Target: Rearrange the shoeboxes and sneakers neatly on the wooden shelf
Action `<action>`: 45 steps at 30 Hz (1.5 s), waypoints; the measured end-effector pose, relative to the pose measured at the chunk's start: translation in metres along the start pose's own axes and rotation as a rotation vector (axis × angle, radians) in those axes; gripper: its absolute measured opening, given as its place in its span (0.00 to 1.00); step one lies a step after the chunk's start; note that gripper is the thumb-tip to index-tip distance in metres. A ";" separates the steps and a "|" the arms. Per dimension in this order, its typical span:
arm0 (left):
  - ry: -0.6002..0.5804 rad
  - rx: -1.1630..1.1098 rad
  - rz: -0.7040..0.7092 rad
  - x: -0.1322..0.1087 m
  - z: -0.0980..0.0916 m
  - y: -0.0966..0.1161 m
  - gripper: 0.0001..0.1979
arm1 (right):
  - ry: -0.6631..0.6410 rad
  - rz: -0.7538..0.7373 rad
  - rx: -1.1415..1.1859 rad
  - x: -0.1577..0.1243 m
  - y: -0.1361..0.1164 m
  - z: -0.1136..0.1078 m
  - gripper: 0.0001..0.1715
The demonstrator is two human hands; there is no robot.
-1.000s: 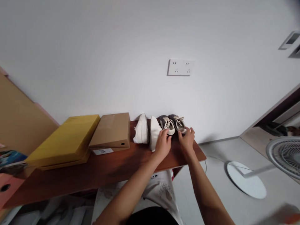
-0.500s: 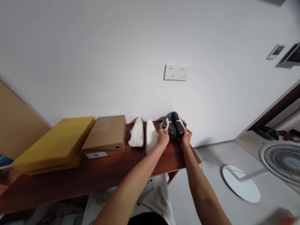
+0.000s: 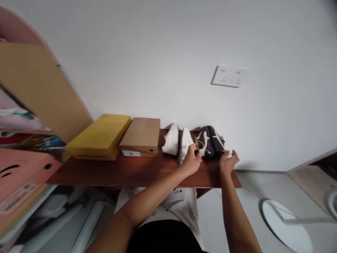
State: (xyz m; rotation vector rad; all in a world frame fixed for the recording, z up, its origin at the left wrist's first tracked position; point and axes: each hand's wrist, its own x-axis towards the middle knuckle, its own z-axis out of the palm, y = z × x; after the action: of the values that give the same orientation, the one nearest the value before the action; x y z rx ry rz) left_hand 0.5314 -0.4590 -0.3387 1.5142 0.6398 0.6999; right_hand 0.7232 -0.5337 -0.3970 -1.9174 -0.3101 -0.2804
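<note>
Our left hand (image 3: 191, 162) curls at the dark sneaker (image 3: 206, 142), grip unclear; right hand (image 3: 228, 163) spread. Knocking risks the white sneaker (image 3: 185, 142).

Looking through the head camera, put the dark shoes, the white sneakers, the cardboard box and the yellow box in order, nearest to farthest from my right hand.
1. The dark shoes, just beyond the right hand, at the right end of the row.
2. The white sneakers, left of them.
3. The cardboard box, further left.
4. The yellow box, farthest left.

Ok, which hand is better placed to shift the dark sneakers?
Left, probably: the left hand is right at the end of the nearer dark sneaker, while the right hand is open and seems just clear of the other dark sneaker.
</note>
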 end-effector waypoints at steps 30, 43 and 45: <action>0.635 0.576 0.038 -0.057 -0.262 -0.040 0.34 | -0.869 -0.474 0.174 -0.221 -0.158 0.092 0.38; 0.836 0.377 -0.093 -0.162 -0.377 -0.048 0.23 | -1.371 0.028 0.408 -0.343 -0.193 0.099 0.29; 0.937 0.210 -0.144 -0.158 -0.416 -0.044 0.21 | -1.373 0.140 0.460 -0.356 -0.216 0.119 0.29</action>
State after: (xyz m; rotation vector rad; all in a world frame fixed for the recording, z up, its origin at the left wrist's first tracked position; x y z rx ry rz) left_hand 0.1146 -0.3020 -0.3798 1.2502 1.5440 1.2637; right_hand 0.3202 -0.3764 -0.3715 -1.3783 -1.0112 1.1645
